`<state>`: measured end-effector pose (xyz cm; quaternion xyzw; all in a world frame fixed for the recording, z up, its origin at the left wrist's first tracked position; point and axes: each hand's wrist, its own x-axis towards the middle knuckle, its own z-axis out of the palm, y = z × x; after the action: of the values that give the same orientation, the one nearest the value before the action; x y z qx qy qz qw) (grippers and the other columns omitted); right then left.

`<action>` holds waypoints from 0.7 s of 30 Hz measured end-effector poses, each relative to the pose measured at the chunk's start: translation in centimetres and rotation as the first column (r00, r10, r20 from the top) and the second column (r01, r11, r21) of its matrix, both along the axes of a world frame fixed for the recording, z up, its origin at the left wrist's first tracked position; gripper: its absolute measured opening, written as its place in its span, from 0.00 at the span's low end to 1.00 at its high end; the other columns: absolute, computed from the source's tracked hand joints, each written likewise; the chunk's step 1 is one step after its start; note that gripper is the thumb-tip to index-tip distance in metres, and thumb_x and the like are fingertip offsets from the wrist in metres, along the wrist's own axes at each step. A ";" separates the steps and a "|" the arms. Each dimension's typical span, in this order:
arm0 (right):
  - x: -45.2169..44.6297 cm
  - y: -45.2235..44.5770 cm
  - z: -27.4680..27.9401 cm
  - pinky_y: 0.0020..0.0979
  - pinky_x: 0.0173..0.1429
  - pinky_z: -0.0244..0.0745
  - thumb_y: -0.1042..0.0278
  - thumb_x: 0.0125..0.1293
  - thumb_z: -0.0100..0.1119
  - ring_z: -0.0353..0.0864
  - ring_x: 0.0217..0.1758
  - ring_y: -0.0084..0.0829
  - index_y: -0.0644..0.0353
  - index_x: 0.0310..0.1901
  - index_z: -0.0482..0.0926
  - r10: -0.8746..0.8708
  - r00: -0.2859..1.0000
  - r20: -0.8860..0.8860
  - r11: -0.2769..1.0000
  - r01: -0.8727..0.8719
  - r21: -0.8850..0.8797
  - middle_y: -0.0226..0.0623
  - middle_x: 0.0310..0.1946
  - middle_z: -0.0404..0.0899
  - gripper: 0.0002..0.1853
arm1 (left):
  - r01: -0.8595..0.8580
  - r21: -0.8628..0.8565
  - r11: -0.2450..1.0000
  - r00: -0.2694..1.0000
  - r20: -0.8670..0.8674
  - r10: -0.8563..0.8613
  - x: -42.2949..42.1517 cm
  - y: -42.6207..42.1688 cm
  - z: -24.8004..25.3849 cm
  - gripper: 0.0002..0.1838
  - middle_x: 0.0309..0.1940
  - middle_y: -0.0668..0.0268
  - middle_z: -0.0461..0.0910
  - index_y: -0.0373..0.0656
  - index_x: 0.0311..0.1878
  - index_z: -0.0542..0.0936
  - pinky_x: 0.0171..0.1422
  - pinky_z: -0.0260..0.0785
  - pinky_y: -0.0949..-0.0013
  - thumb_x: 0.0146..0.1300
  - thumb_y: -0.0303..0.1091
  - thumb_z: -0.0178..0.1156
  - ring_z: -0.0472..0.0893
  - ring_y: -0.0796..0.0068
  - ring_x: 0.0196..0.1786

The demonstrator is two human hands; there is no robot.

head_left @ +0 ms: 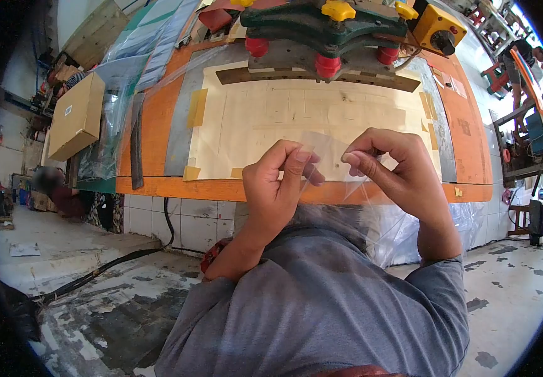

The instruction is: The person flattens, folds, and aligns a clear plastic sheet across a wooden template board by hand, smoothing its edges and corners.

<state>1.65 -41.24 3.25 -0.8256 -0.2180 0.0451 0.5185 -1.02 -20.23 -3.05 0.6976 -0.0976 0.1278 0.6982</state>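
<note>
Both hands are raised over the front edge of the orange worktable (271, 186). My left hand (276, 182) pinches a piece of clear plastic film (319, 142) between thumb and fingers. Close beside it, my right hand (397, 169) has thumb and forefinger pressed together on clear film too; whether it is the same piece I cannot tell. Behind the hands lies a cream-coloured sheet (246, 119) with faint lines, fixed down with tan tape (196, 108). A long metal bar (378, 80) sits under the green press head (321, 31) at the back.
Red knobs (328, 65) and yellow knobs (338, 9) stick out from the press. A yellow control box (439, 29) stands right of it. At left are a cardboard box (78, 116) and a dark strip (137, 141). Clear plastic sheeting (403, 232) hangs near my lap. Other people appear at both sides.
</note>
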 end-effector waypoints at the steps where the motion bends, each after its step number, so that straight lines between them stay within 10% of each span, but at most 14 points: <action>1: 0.0 0.0 -0.1 0.34 0.38 0.77 0.66 0.73 0.70 0.85 0.31 0.33 0.66 0.40 0.86 0.000 1.000 0.000 1.000 0.000 0.000 0.41 0.29 0.85 0.10 | 0.000 0.000 1.000 1.000 0.000 0.000 0.0 0.0 0.0 0.17 0.28 0.66 0.81 0.34 0.41 0.80 0.28 0.73 0.74 0.85 0.39 0.55 0.86 0.75 0.28; 21: 0.1 0.3 -0.1 0.33 0.39 0.80 0.66 0.74 0.69 0.86 0.32 0.32 0.67 0.40 0.86 -0.013 0.999 0.040 1.000 0.013 0.005 0.41 0.29 0.86 0.10 | 0.034 -0.008 0.999 0.998 0.047 -0.033 0.1 -0.2 -0.6 0.14 0.30 0.62 0.84 0.33 0.44 0.80 0.32 0.77 0.72 0.83 0.36 0.57 0.84 0.76 0.27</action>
<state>1.78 -40.95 3.15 -0.8266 -0.2229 0.0246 0.5162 -0.93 -20.43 -3.66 0.6896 -0.1251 0.1329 0.7008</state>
